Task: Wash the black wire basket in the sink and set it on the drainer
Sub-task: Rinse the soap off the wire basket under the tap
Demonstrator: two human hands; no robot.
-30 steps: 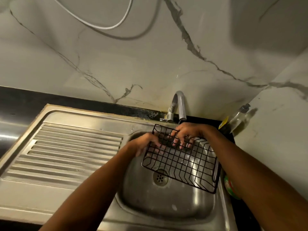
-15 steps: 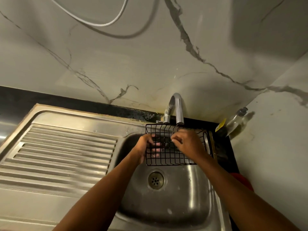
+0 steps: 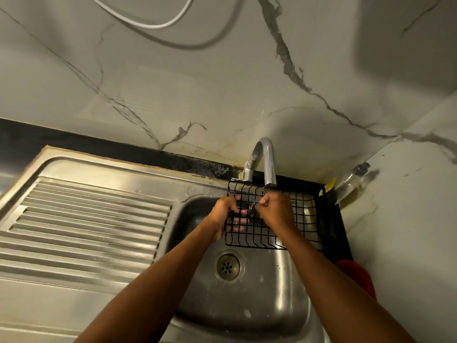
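Note:
The black wire basket [image 3: 305,219] is held upright over the steel sink [image 3: 247,293], its top edge just under the tap [image 3: 265,159]. My left hand [image 3: 223,216] grips the basket's left side, with fingers showing through the wires. Fingers curled, my right hand [image 3: 274,211] presses on the basket's front, directly below the spout where a thin stream of water falls. The ribbed drainer [image 3: 86,224] lies to the left of the bowl.
A clear bottle with a yellow label [image 3: 346,184] leans in the back right corner. A red object [image 3: 356,276] sits at the sink's right edge. The marble wall rises close behind the tap, and a white cable [image 3: 148,23] hangs above.
The basket has swung from a tilt low over the drain up to vertical under the spout. My right hand moved from its top rim onto its front.

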